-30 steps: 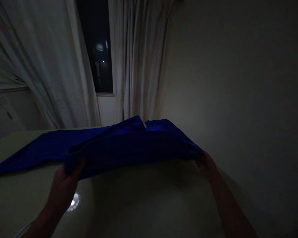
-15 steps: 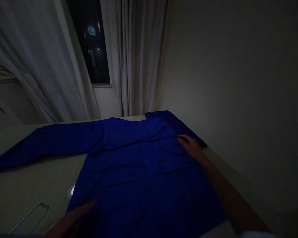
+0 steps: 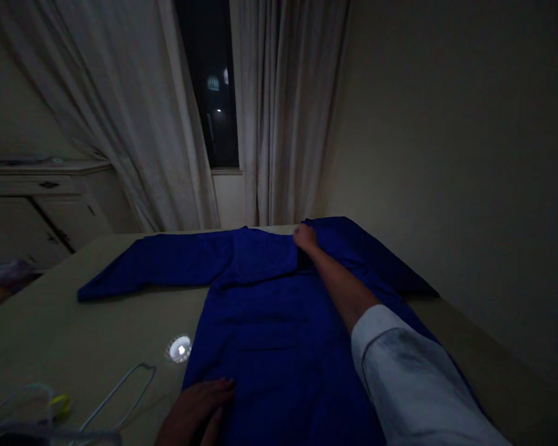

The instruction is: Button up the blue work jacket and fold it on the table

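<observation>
A dark blue long-sleeved jacket [image 3: 265, 310] lies spread out on the pale tabletop or bed surface, its sleeves reaching out to the left and right. Far up near the neckline, my right hand [image 3: 305, 237] is closed on the jacket's fabric, with the arm stretched across the garment. A dark gap shows in the cloth just below that hand. My left hand [image 3: 198, 406] rests at the lower left edge of the jacket, fingers extended and lying on the cloth. The light is dim, so the fine details of the fabric are hard to make out.
Left of the jacket lie a small round shiny dish-like object [image 3: 179, 349] and a thin wire hanger [image 3: 137, 378]. A yellow item [image 3: 59, 406] sits by pale loops at lower left. Behind are a cabinet [image 3: 65, 192], curtains [image 3: 283, 111] and a wall on the right.
My right hand has moved from the right chest up to the neckline and closed on the cloth. My left hand now lies on the jacket's edge. The view has turned left.
</observation>
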{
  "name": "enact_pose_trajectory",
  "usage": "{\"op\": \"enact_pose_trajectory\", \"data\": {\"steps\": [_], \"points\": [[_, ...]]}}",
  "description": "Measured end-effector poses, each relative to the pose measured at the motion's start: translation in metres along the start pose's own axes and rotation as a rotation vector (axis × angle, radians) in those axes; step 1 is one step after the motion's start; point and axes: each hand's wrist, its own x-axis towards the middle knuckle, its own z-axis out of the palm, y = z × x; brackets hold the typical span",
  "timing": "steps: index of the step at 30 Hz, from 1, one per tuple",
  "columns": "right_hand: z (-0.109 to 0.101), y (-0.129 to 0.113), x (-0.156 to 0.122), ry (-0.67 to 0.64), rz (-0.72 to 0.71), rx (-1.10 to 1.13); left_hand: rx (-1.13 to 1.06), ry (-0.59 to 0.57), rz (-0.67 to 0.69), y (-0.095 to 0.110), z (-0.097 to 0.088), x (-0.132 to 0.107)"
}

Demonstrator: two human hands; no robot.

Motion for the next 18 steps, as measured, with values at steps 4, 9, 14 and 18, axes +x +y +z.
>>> {"op": "enact_pose_trajectory", "data": {"steps": [4,9,14,18], "points": [[0.039,-0.064,0.045,-0.203,-0.262,0.268,-0.035,0.02,-0.007,0.001,0.001,-0.003],[0.069,-0.028,0.025,-0.422,-0.365,0.202,-0.05,0.037,-0.011,0.01,-0.001,-0.003],[0.084,0.058,-0.042,-0.234,-0.177,-0.385,-0.053,0.068,0.019,0.011,-0.001,-0.001],[0.07,0.061,-0.045,-0.11,-0.174,-0.356,0.005,0.09,0.097,0.008,-0.002,-0.001]]}}
